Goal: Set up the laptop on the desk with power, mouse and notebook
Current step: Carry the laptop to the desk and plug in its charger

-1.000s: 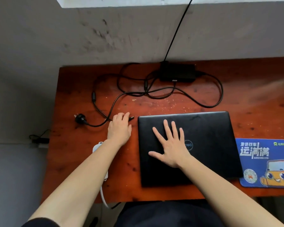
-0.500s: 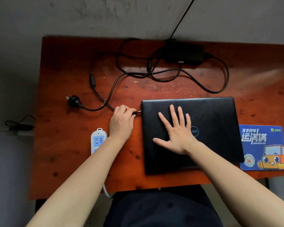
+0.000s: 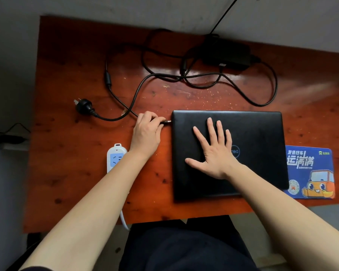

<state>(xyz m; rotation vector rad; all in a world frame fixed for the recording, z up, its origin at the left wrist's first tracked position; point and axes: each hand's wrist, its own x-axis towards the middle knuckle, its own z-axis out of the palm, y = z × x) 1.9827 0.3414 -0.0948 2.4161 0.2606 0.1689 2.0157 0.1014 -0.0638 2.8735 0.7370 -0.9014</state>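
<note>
A closed black laptop (image 3: 258, 145) lies flat on the reddish wooden desk (image 3: 67, 173). My right hand (image 3: 213, 151) rests flat on its lid, fingers spread. My left hand (image 3: 147, 132) pinches the charger's barrel plug (image 3: 167, 121), whose tip touches the laptop's left edge near the back corner. The black cable (image 3: 137, 90) loops back to the power brick (image 3: 227, 53) at the desk's far edge. Its wall plug (image 3: 83, 107) lies loose on the desk at the left. A white and blue power strip (image 3: 115, 158) sits beside my left forearm.
A blue mouse pad (image 3: 311, 173) with a cartoon car lies right of the laptop, partly under its corner. A thin black cord (image 3: 223, 14) runs up the grey wall behind the desk. My dark-clothed lap (image 3: 184, 247) is below the front edge.
My left hand has carried the barrel plug rightwards from the bare desk to the laptop's left edge. My right hand has stayed flat on the lid. The camera tilted down.
</note>
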